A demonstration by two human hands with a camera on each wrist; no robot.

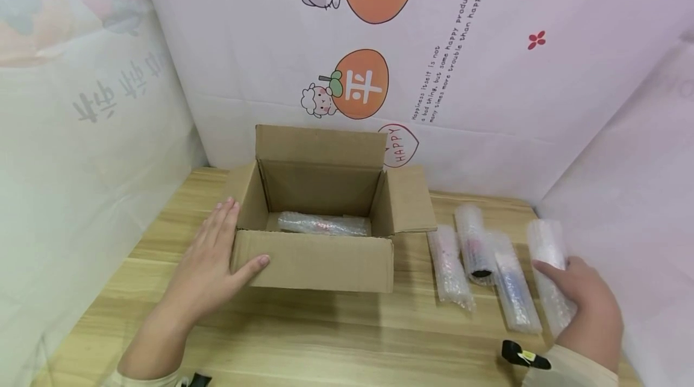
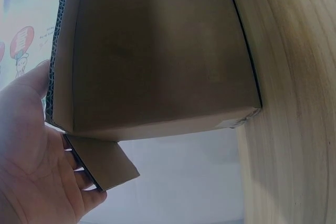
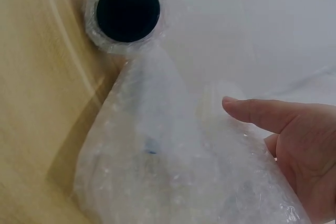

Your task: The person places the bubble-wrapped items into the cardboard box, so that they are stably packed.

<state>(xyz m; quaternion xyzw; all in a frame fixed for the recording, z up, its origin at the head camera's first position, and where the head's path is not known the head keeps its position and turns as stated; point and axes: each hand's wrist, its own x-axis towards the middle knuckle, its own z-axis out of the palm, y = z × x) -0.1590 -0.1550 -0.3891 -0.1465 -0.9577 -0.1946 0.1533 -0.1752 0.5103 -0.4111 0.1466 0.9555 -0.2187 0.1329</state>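
Observation:
An uncovered cardboard box (image 1: 320, 261) stands on the wooden table with its flaps spread. Inside lies one bubble-wrapped package (image 1: 323, 224). My left hand (image 1: 208, 260) rests against the box's left side, fingers extended along the left flap and thumb over the front flap. At the right, my right hand (image 1: 588, 293) spans a clear bubble-wrapped package (image 1: 547, 245), its thumb stretched across the wrap. In the right wrist view the thumb (image 3: 262, 113) is straight, while the wrap hides most of the other fingers.
Several bubble-wrapped packages lie between the box and my right hand: one with pink marks (image 1: 451, 266), one with a black round end (image 1: 474, 242), one with blue print (image 1: 515, 290). Printed white sheets (image 1: 477, 73) enclose the table's (image 1: 303, 339) back and sides.

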